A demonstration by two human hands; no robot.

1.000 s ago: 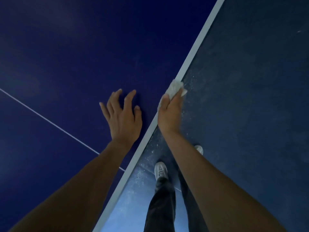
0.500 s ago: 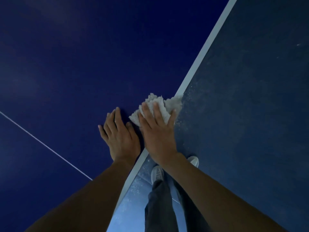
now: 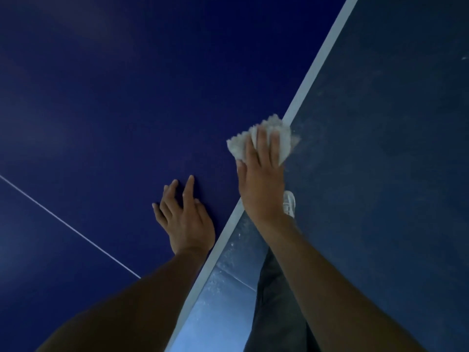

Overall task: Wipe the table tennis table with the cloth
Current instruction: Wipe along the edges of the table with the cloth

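The dark blue table tennis table point(image 3: 127, 110) fills the left and top of the view, with a white border stripe point(image 3: 317, 62) along its edge. My right hand point(image 3: 261, 184) presses a crumpled white cloth point(image 3: 238, 146) flat on the tabletop right at that edge, fingers spread over it. My left hand point(image 3: 185, 219) rests flat on the table just left of and nearer than the right hand, fingers apart, holding nothing. Part of the cloth is hidden under my fingers.
A thin white centre line point(image 3: 68, 224) crosses the table at the left. Right of the edge lies a dark blue speckled floor point(image 3: 380, 174). My dark trouser legs point(image 3: 274, 301) and a white shoe point(image 3: 289, 203) show below the table edge.
My right hand has slid the cloth farther away along the table's edge, opening a gap from my left hand. The left hand stays flat on the table with fingers slightly more spread.
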